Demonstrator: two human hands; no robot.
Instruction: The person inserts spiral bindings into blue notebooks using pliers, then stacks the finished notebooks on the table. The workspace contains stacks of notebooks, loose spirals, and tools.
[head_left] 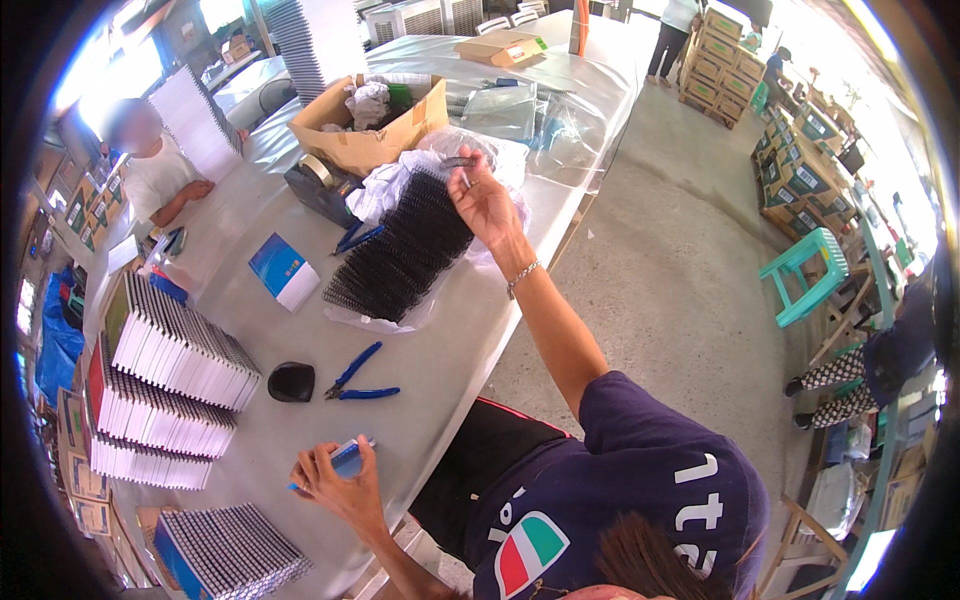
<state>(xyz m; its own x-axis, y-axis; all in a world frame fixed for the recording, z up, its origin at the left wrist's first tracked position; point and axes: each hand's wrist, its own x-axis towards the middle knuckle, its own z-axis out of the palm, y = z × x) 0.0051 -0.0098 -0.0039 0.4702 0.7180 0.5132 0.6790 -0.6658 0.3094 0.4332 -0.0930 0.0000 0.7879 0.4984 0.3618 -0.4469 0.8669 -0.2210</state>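
Note:
Near the table's front edge, my left hand (340, 488) is closed round a small blue-covered booklet (347, 460). My right hand (484, 198) is raised at the far end of a pile of black spiral binding coils (400, 245). Its fingers pinch a dark coil (459, 162), seen nearly end-on. The pile lies on white plastic. Between the pile and my left hand are blue-handled cutting pliers (360, 380), lying spread, and a rounded black object (291, 382). A blue and white booklet (283, 270) lies flat left of the coils.
Stacks of spiral-bound notebooks (175, 390) and blue-covered ones (230, 550) stand at the left. Beyond the coils are a tape dispenser (322, 188) and a cardboard box (370, 125). A person (160, 180) sits across the table. A green stool (805, 275) stands on the floor at right.

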